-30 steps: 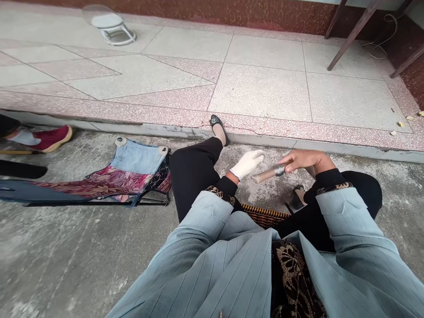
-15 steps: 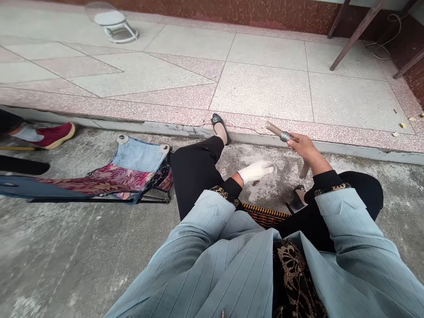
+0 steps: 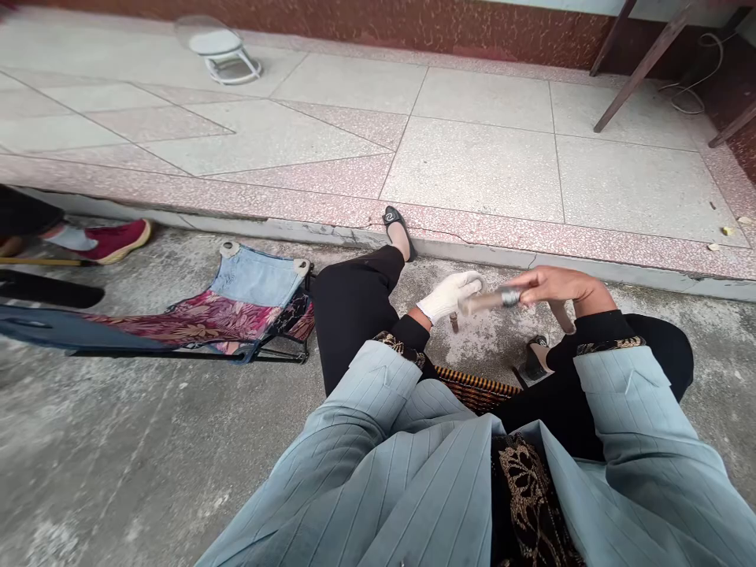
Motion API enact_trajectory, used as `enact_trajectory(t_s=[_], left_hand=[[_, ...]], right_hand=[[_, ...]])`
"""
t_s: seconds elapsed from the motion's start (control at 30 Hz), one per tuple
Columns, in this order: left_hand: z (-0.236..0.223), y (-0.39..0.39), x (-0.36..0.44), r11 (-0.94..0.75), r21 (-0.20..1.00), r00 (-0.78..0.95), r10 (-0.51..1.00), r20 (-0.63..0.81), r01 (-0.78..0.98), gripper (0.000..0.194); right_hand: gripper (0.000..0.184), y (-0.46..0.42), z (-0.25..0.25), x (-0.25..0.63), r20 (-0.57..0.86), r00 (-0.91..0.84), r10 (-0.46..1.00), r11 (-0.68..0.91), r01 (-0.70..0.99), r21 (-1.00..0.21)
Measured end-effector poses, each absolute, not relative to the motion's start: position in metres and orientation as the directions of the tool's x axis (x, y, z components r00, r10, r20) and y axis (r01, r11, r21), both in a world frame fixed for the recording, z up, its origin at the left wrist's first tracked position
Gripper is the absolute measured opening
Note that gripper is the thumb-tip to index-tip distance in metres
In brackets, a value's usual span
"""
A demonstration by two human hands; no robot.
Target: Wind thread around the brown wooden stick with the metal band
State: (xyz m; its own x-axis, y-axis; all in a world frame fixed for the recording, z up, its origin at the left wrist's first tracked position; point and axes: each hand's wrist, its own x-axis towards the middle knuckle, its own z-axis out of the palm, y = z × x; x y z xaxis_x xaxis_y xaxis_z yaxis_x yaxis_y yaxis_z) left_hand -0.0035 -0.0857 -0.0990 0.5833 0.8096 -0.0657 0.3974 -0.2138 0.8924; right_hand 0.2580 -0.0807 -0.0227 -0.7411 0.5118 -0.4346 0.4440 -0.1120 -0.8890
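My left hand, in a white knitted glove, is raised between my knees with its fingers curled. A small brownish piece pokes out below the glove; what the fingers hold I cannot make out. My bare right hand is closed around a short brown stick with a band of silvery wire wound round it. The stick lies roughly level, blurred by motion, and its far end reaches the glove; whether they touch I cannot tell. A woven seat edge shows between my legs.
To the left stands a low folding recliner of denim and flowered cloth. Beyond it is another person's red shoe. A raised tiled step runs across ahead, bearing a white stool and wooden legs near the wall.
My right hand has moved down, and the stick has swung from pointing up and left to nearly level, its end now by the glove. My left hand has shifted slightly left and up.
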Motion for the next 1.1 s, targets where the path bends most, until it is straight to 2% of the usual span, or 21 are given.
enact_trajectory(t_s=[0.1, 0.17, 0.23, 0.27, 0.33, 0.4, 0.43, 0.47, 0.5, 0.53, 0.6, 0.67, 0.7, 0.77, 0.87, 0.93, 0.97, 1.03, 1.1], left_hand=[[-0.104, -0.091, 0.002, -0.109, 0.949, 0.651, 0.75, -0.118, 0.297, 0.034], [-0.107, -0.095, 0.006, -0.144, 0.95, 0.742, 0.66, -0.118, 0.279, 0.037], [-0.108, -0.099, 0.01, -0.209, 0.938, 0.803, 0.587, -0.107, 0.278, 0.039], [-0.107, -0.1, 0.012, -0.233, 0.932, 0.821, 0.561, -0.105, 0.279, 0.04], [-0.104, -0.102, 0.013, -0.282, 0.916, 0.842, 0.529, -0.101, 0.287, 0.041], [-0.1, -0.102, 0.012, -0.338, 0.884, 0.84, 0.533, -0.103, 0.323, 0.038], [-0.098, -0.101, 0.011, -0.366, 0.859, 0.827, 0.551, -0.11, 0.358, 0.037], [-0.096, -0.1, 0.009, -0.385, 0.831, 0.804, 0.582, -0.119, 0.402, 0.036], [-0.095, -0.098, 0.007, -0.389, 0.804, 0.77, 0.625, -0.128, 0.449, 0.036], [-0.094, -0.097, 0.004, -0.377, 0.785, 0.732, 0.667, -0.137, 0.491, 0.035], [-0.095, -0.093, 0.001, -0.336, 0.782, 0.669, 0.731, -0.135, 0.525, 0.035], [-0.098, -0.089, 0.0, -0.281, 0.848, 0.653, 0.751, -0.096, 0.449, 0.033], [-0.1, -0.088, 0.0, -0.255, 0.885, 0.652, 0.755, -0.07, 0.389, 0.032], [-0.106, -0.089, 0.003, -0.187, 0.942, 0.632, 0.774, -0.032, 0.277, 0.034], [-0.111, -0.094, 0.008, -0.07, 0.974, 0.64, 0.763, -0.087, 0.215, 0.038], [-0.109, -0.098, 0.01, -0.058, 0.973, 0.692, 0.713, -0.116, 0.223, 0.037], [-0.108, -0.1, 0.011, -0.084, 0.968, 0.717, 0.688, -0.116, 0.236, 0.037], [-0.104, -0.103, 0.011, -0.145, 0.955, 0.747, 0.656, -0.103, 0.26, 0.038], [-0.1, -0.104, 0.011, -0.204, 0.936, 0.773, 0.626, -0.102, 0.288, 0.037]], right_hand=[[0.064, -0.079, -0.018, 0.257, -0.256, -0.549, 0.796, -0.174, 0.198, -0.965], [0.066, -0.076, -0.024, 0.254, -0.217, -0.378, 0.9, -0.185, 0.119, -0.975], [0.064, -0.073, -0.034, 0.25, -0.238, -0.214, 0.948, -0.194, 0.205, -0.959], [0.06, -0.072, -0.039, 0.247, -0.259, -0.142, 0.955, -0.202, 0.33, -0.922], [0.048, -0.071, -0.048, 0.241, -0.294, -0.065, 0.954, -0.177, 0.669, -0.722], [0.038, -0.072, -0.053, 0.234, -0.345, -0.088, 0.934, -0.065, 0.911, -0.408], [0.035, -0.073, -0.055, 0.232, -0.394, -0.124, 0.911, 0.008, 0.959, -0.282], [0.033, -0.074, -0.055, 0.23, -0.46, -0.169, 0.872, 0.077, 0.974, -0.212], [0.031, -0.075, -0.054, 0.231, -0.542, -0.222, 0.811, 0.13, 0.971, -0.203], [0.032, -0.076, -0.053, 0.233, -0.629, -0.287, 0.722, 0.16, 0.955, -0.251], [0.038, -0.076, -0.049, 0.24, -0.73, -0.476, 0.491, 0.144, 0.87, -0.471], [0.05, -0.076, -0.043, 0.249, -0.649, -0.671, 0.358, 0.04, 0.706, -0.708], [0.055, -0.077, -0.04, 0.253, -0.573, -0.732, 0.369, -0.02, 0.61, -0.792], [0.06, -0.078, -0.034, 0.257, -0.428, -0.745, 0.511, -0.121, 0.43, -0.895], [0.063, -0.08, -0.031, 0.254, -0.266, -0.586, 0.765, -0.206, 0.168, -0.964], [0.063, -0.079, -0.033, 0.248, -0.194, -0.455, 0.869, -0.2, 0.036, -0.979], [0.064, -0.077, -0.036, 0.245, -0.181, -0.39, 0.903, -0.193, 0.01, -0.981], [0.064, -0.073, -0.042, 0.24, -0.2, -0.255, 0.946, -0.191, 0.06, -0.98], [0.062, -0.069, -0.05, 0.238, -0.23, -0.119, 0.966, -0.194, 0.257, -0.947]])
